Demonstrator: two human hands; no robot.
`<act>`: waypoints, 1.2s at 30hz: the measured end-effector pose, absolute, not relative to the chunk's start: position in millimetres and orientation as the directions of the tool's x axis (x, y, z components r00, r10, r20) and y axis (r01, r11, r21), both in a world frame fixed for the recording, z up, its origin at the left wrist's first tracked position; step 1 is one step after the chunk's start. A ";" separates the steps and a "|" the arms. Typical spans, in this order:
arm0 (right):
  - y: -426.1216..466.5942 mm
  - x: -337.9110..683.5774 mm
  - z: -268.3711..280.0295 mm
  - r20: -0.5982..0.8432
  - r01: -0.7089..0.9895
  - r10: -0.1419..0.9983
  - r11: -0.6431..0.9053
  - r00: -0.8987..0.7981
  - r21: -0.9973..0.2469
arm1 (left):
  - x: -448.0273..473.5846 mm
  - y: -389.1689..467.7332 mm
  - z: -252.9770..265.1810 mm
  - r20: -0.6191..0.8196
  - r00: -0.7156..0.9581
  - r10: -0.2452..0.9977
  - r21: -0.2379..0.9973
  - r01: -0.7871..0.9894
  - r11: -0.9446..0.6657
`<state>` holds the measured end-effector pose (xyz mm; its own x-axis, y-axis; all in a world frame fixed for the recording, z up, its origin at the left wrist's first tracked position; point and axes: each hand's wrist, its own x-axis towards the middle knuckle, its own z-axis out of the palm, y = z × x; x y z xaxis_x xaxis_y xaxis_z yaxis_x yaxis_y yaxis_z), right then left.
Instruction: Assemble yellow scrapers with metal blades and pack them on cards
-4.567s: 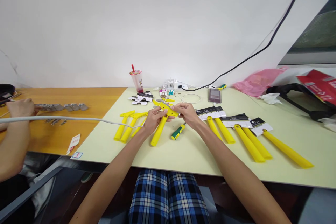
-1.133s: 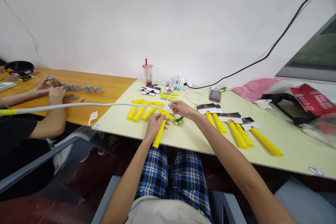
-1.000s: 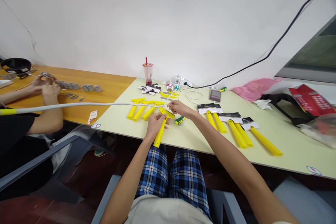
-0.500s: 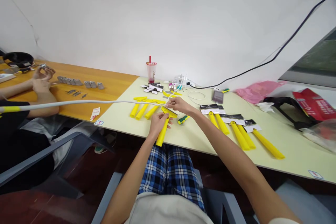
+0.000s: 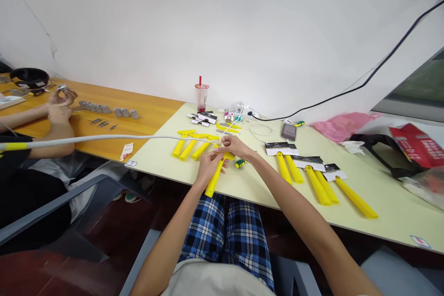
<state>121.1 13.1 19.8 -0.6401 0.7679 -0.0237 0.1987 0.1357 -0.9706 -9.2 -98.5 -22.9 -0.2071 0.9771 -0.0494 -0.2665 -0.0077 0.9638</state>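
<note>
My left hand is wrapped round the handle of a yellow scraper, its head pointing away from me near the table's front edge. Over that head, the fingers of my right hand are pinched together; what they hold, if anything, is too small to make out. Fingers cover much of the scraper's head. A green and yellow screwdriver lies just right of my hands, partly behind my right wrist. To the left rest several more yellow scrapers. Yellow curved pieces lie beyond my hands.
Yellow handles with black-and-white cards lie to the right. Cards and a drink cup stand behind. A white cable crosses the view. Another person's hands work on the orange table; a pink bag lies far right.
My right hand has come down and closer onto the scraper's head, its fingers now meeting my left fingertips. The left hand keeps its grip on the scraper. The view has shifted slightly.
</note>
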 end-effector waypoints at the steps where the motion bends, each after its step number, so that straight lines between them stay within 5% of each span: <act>1: 12.8 120.7 20.0 -0.028 0.187 0.771 0.119 -0.636 -0.975 | -9.3 -98.2 -23.3 -0.049 -0.206 0.977 0.965 -0.263 -0.007; 12: 17.3 125.3 13.5 -0.015 0.118 0.767 0.078 -0.642 -0.990 | -9.8 -100.3 -19.3 -0.061 -0.199 0.978 0.967 -0.253 0.009; 20: 36.0 145.6 4.7 0.054 -0.242 0.928 -0.040 -0.369 -0.970 | -9.8 -100.0 -21.8 -0.060 -0.208 0.976 0.972 -0.235 0.010; 24: 40.1 165.6 2.2 0.122 -0.029 0.950 0.119 -0.287 -0.992 | -10.9 -100.5 -21.2 -0.063 -0.204 0.977 0.974 -0.227 0.015; 29: 46.0 194.6 2.9 0.149 0.392 0.862 0.366 -0.484 -0.844 | -11.6 -101.4 -19.5 -0.055 -0.213 0.976 0.976 -0.216 0.008; 36: 52.8 199.1 -0.8 -0.023 0.536 0.801 0.378 -0.598 -0.755 | -11.4 -100.9 -18.0 -0.067 -0.229 0.971 0.975 -0.221 0.015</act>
<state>199.1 52.8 -0.8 -0.5980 0.8012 -0.0232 0.5359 0.3782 -0.7548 -11.4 -100.9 -18.0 -0.2294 0.9710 -0.0669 -0.2207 0.0151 0.9752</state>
